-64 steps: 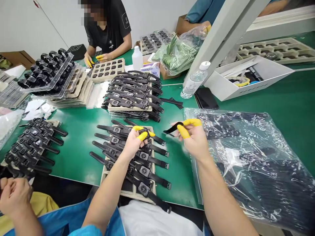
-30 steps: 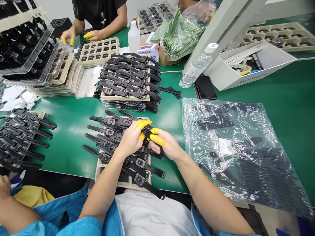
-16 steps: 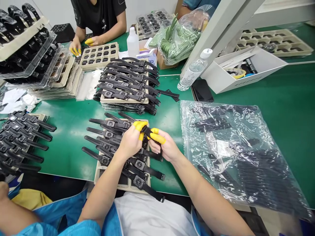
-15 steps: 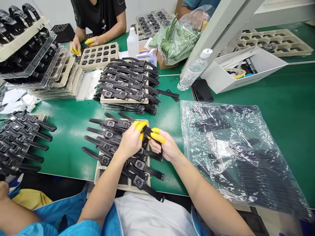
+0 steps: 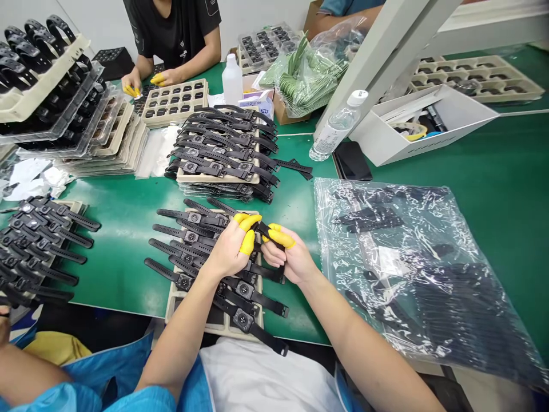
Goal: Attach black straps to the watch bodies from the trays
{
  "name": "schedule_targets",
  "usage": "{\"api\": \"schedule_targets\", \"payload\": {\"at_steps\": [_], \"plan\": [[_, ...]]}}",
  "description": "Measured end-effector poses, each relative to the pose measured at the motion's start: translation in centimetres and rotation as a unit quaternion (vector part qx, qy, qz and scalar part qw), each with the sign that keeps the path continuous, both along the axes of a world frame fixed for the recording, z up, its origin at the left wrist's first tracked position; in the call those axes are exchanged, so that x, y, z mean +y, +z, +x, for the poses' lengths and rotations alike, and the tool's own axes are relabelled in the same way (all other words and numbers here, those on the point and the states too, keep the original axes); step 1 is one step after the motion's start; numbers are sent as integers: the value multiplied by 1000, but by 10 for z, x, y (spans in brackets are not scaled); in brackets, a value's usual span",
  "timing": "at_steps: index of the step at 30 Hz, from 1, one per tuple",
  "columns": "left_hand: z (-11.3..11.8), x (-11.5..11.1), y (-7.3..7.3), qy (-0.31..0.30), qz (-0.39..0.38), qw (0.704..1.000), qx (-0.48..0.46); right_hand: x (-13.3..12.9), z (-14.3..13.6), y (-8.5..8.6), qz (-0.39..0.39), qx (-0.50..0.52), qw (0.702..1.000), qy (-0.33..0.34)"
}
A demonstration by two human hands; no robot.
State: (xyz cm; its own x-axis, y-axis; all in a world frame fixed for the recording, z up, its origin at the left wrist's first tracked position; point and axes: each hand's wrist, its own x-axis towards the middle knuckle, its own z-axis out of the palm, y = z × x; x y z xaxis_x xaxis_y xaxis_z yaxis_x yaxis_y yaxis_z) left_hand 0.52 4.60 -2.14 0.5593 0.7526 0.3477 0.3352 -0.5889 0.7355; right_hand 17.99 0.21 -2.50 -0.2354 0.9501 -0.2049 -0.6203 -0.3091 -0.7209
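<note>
Above a beige tray of smartwatches, my two hands meet over a dark smartwatch whose body is mostly hidden by fingers. My left hand, with yellow finger cots, is closed on the watch's left part. My right hand, also in yellow cots, pinches a black watch strap at the watch's right side. Whether strap and watch are joined cannot be seen. Below lie rows of smartwatches with black straps; one watch rests face down at the tray's near right corner.
A clear bag of black straps lies right. Stacked watch trays stand ahead, more trays at left. A water bottle, phone and white box sit beyond the bag. Across the table, a co-worker's hands work.
Both hands stay together at the watch and have shifted slightly right and down in the picture. The whole view has also moved slightly. My left fingers have changed position a little.
</note>
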Motion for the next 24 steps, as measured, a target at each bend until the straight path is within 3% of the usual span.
{"api": "schedule_targets", "payload": {"at_steps": [6,14,19,22,24], "plan": [[-1,1,-4,13,22,998,66,0,1,-5,-4,-38,999,7],[-4,-3,3,-2,-26,999,35,-1,1,-8,-6,-52,999,8],[-4,-1,2,41,-45,997,-50,0,5,-7,21,-55,998,16],[-1,-1,3,51,-23,990,-127,-1,6,-4,29,-46,997,51],[3,-4,3,50,-57,980,-187,-2,6,-2,7,-31,995,93]]}}
